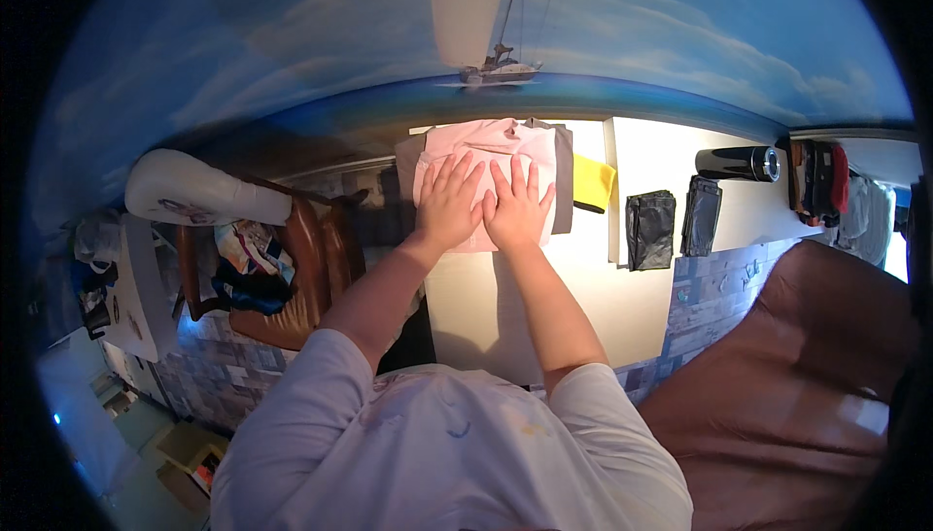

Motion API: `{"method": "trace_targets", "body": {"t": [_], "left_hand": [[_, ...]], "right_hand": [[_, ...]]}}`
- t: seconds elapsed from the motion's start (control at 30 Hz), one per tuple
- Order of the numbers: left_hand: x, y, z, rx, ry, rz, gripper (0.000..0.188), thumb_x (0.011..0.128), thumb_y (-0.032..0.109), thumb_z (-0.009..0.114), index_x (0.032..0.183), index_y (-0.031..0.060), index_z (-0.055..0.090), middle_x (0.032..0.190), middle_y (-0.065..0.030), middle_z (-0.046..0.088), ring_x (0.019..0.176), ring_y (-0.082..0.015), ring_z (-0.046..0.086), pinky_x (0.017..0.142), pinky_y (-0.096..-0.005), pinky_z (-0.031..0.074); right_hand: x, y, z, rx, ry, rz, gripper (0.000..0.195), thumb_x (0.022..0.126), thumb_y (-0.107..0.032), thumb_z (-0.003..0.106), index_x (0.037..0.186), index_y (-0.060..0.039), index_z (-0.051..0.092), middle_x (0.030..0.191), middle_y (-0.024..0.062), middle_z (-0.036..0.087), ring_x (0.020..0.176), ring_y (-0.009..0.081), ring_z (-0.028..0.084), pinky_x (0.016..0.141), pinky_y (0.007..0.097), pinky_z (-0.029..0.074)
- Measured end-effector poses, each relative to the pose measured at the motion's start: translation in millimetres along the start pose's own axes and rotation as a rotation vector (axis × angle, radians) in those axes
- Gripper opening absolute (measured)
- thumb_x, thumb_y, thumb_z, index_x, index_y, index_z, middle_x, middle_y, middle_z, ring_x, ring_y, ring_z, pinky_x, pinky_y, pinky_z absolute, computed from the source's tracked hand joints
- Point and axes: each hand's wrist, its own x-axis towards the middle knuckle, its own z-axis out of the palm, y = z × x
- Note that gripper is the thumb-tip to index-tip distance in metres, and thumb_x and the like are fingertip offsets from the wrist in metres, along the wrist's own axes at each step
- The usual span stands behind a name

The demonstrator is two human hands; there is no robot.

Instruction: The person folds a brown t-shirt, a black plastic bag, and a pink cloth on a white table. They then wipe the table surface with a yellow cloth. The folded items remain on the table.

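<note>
Both hands lie palm down on a folded pink garment (485,141) on the white table (583,305). My left hand (450,203) covers its left half with fingers spread towards the wall. Beside it my right hand (519,203) presses flat, its fingers also apart; the two thumbs come close together. A grey folded cloth (563,188) shows from under the pink garment on the right, and grey fabric (408,167) also sticks out at the left. Partly hidden beneath the pile, a yellow cloth with a dark edge (594,183) reaches out to the right.
Two folded black plastic packets (651,231) (702,216) and a black tumbler (738,164) lie to the right. Further right stand folded clothes (820,181). A brown leather chair (302,276) with clothing on it is at left, a brown-covered surface (787,356) at lower right. A sailboat mural (503,68) covers the wall.
</note>
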Motion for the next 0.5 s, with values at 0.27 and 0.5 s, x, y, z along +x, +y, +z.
{"method": "trace_targets", "body": {"t": [0.27, 0.5], "left_hand": [[-3.8, 0.9, -0.1, -0.029, -0.039, -0.096, 0.064, 0.091, 0.039, 0.066, 0.147, 0.0139, 0.051, 0.159, -0.009, 0.04, 0.149, -0.0305, 0.033, 0.123, -0.0511, 0.019], [-26.2, 11.4, -27.1, -0.053, -0.101, 0.012, 0.066, 0.093, 0.042, 0.065, 0.151, 0.0177, 0.046, 0.163, -0.0096, 0.033, 0.151, -0.0316, 0.028, 0.122, -0.0558, 0.018]], "right_hand": [[-35.4, -1.5, -40.1, 0.056, 0.232, 0.061, 0.051, 0.09, -0.028, 0.066, 0.139, -0.0174, 0.057, 0.153, 0.0166, 0.044, 0.145, 0.0381, 0.036, 0.117, 0.0645, 0.021], [-42.0, 69.2, -25.2, 0.8, -0.04, 0.483, 0.049, 0.094, -0.009, 0.066, 0.14, -0.0048, 0.051, 0.093, 0.0092, 0.062, 0.073, 0.0147, 0.062, 0.066, 0.0308, 0.053]]}}
